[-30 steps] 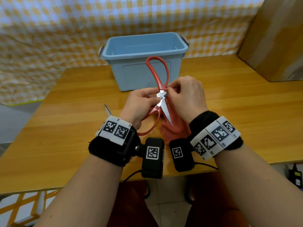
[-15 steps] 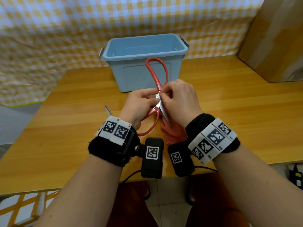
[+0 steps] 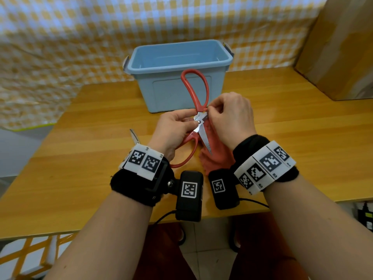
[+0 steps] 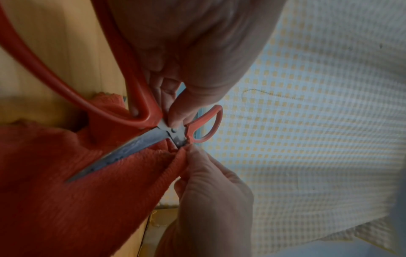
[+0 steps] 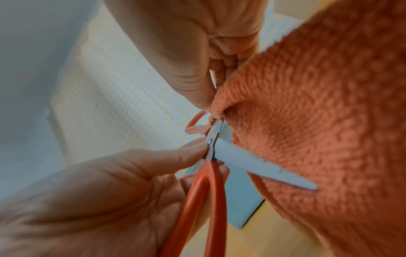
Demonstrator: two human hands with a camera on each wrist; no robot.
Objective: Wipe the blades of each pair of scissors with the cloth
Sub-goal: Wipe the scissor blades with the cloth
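Observation:
Red-handled scissors are held spread open above the wooden table, one loop pointing at the bin. My left hand grips them at the pivot, thumb on the screw, which the right wrist view shows with the left hand close up. My right hand pinches the red cloth against the blade base beside the pivot. The cloth hangs behind the bare, speckled blade. From the left wrist view the right hand nips a cloth fold there.
A blue plastic bin stands just behind the hands. The metal blade tip of a second pair of scissors pokes out left of my left wrist. A cardboard box fills the back right corner. The table's front edge is under my forearms.
My right hand with the cloth slid down over the blade half a second ago, then came back up to the pivot, baring the blade again. The left hand kept its grip.

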